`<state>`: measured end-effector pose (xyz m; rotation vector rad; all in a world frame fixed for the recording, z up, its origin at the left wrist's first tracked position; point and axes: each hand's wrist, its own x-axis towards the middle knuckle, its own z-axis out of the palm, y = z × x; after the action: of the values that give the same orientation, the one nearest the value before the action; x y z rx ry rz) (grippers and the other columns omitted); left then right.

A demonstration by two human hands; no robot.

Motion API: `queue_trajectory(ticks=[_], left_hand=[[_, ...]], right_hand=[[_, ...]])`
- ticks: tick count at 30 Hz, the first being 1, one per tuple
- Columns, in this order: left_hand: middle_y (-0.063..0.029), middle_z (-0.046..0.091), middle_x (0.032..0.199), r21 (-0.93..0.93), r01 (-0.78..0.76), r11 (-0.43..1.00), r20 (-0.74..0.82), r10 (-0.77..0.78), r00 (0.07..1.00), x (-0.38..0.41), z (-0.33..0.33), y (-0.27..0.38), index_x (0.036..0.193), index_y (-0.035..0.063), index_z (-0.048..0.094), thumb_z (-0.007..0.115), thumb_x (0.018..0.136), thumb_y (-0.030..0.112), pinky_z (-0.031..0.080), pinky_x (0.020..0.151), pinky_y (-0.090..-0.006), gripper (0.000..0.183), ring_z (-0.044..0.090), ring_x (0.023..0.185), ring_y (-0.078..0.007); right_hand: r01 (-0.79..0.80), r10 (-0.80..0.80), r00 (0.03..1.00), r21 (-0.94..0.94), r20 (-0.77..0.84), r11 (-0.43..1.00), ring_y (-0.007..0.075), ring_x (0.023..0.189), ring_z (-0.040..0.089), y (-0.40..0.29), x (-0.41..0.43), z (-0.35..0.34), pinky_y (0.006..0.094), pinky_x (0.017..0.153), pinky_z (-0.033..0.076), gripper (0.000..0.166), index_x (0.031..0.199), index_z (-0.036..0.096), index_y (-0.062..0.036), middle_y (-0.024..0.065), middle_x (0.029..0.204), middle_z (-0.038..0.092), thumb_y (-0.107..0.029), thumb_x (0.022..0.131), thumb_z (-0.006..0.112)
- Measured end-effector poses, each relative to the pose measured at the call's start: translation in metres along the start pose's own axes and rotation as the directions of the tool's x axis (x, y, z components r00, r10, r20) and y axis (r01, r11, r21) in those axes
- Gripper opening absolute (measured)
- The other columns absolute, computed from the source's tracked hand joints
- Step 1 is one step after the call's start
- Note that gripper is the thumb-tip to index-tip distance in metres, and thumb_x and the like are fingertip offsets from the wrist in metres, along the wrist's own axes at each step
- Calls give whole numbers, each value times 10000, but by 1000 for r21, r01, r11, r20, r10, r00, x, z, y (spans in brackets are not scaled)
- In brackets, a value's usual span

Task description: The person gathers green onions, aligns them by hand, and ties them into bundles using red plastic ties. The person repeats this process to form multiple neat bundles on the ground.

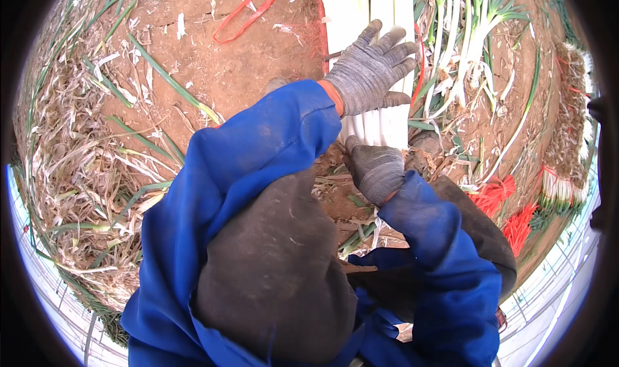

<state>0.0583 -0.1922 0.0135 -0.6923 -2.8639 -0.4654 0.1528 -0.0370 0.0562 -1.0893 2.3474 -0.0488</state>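
Note:
Thick white stalks of large green onions (370, 125) lie side by side in front of me and run up out of the frame. My left hand (370, 70), in a dirty grey knit glove, rests flat across them with its fingers spread. Below it, at the near end of the stalks, my right hand (377, 171) wears a matching glove and is bent against the stalk ends. Its fingers are mostly hidden, so whether it grips a stalk is unclear. A red strip (323, 33) runs along the left side of the stalks, and a thin dark rod (332, 56) pokes out there.
Loose green onions with roots (464, 43) lie to the right. Red tie strips (493, 195) sit beside my right leg, with bundled onions (563, 188) beyond. Dry peelings (82, 173) cover the soil at left. A red ribbon loop (242, 16) lies at upper left.

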Motion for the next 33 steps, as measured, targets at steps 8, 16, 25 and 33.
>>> queue_trajectory(ticks=[8, 16, 25, 33], left_hand=[[-28, 388, 1524, -10, 6, 1000, 26, -6, 1000, -4, 4, 3, 1412, 174, 503, 500, 925, 601, 126, 1214, -529, 647, 262, 1462, -246], [-40, 366, 1540, -6, 3, 1000, 16, -3, 1000, 3, 4, 0, 1420, 161, 496, 444, 943, 624, 104, 1218, -525, 667, 238, 1471, -266], [-52, 393, 1520, 23, -15, 1000, 0, 15, 1000, 0, 0, -4, 1383, 145, 533, 497, 927, 600, 112, 1205, -544, 645, 263, 1457, -283], [-33, 365, 1541, 13, -40, 999, 19, 40, 999, 6, 5, -1, 1432, 180, 486, 453, 948, 621, 101, 1224, -513, 655, 224, 1477, -262]], right_hand=[[3, -4, 945, 4, 328, 1000, 363, 706, 678, 4, 27, -1, 496, 613, 506, 289, 1040, 596, -57, 167, 719, 668, -328, 945, 567], [-147, 121, 970, 117, 209, 982, 358, 759, 682, -5, 17, -8, 484, 677, 515, 262, 1021, 588, -67, 153, 764, 681, -314, 934, 584], [-465, 392, 883, 606, 259, 646, 324, 951, 683, -29, -92, 1, 431, 835, 525, 374, 1175, 632, -82, 153, 971, 705, -369, 962, 523], [-213, 56, 694, 131, 718, 968, 346, 862, 684, 11, -60, 49, 467, 755, 550, 342, 1038, 660, -103, 161, 931, 699, -397, 967, 500]])
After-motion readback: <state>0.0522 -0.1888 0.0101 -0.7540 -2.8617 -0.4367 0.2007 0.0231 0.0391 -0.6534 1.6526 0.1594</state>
